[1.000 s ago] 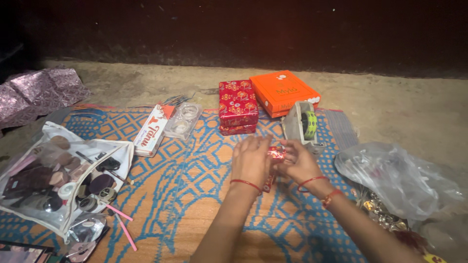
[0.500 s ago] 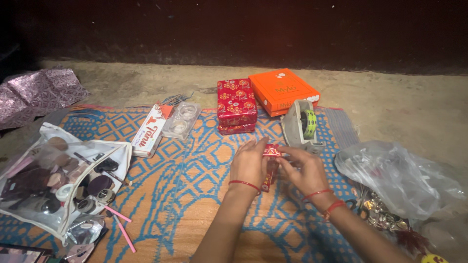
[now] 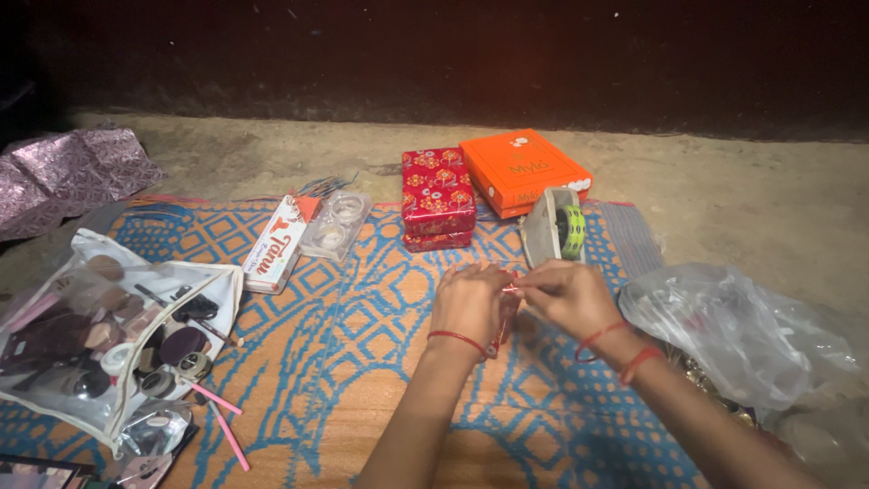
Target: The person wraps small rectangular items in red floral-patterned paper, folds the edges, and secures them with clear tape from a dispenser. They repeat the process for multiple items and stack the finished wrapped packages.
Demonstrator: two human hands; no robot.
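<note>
Both my hands meet over the orange and blue woven mat, just in front of the boxes. My left hand and my right hand pinch a small red shiny item between their fingertips; most of it is hidden by the fingers. Red thread bands circle both wrists. Just beyond the hands stand a red flowered box, an orange flat box and a clear case holding green bangles.
A clear zip pouch of cosmetics lies at the left, with pink sticks beside it. A long white carton and a clear blister pack lie further back. A crumpled clear plastic bag sits right. Purple foil lies far left.
My hands have drawn slightly apart and back toward me, still holding the small red item between them; it now hangs lower between the fingertips.
</note>
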